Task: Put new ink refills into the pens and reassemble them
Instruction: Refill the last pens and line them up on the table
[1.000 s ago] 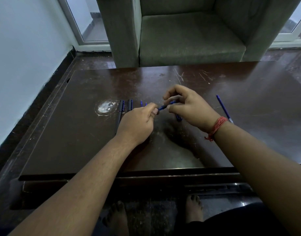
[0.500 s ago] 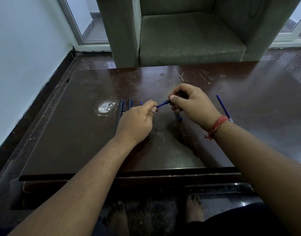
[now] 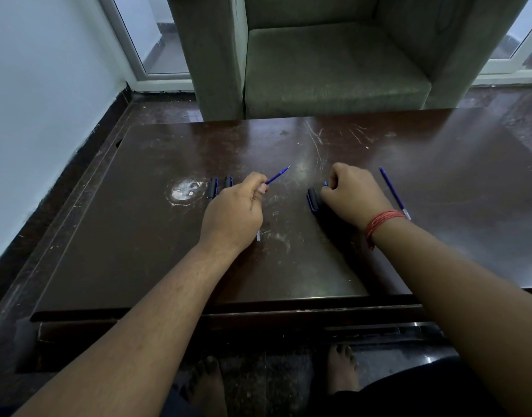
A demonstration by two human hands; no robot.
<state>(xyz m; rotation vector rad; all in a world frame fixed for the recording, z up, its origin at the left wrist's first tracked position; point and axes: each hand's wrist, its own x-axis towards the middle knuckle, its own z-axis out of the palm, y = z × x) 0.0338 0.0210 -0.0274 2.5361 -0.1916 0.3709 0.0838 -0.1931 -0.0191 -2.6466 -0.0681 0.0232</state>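
The left hand [image 3: 231,215] pinches a blue refill [image 3: 277,177], tip pointing up and away. The right hand [image 3: 352,195] is curled on something blue, touching a dark pen [image 3: 313,199]. A spare refill [image 3: 394,192] lies just right of the right wrist. Two pens [image 3: 219,186] lie by the left hand. The table [image 3: 439,176] is bare toward its far and right edges. No writing can be read

Dim daylight from windows [image 3: 156,40] at the top glares off the scratched table [image 3: 319,152]; wide-angle edges bend.
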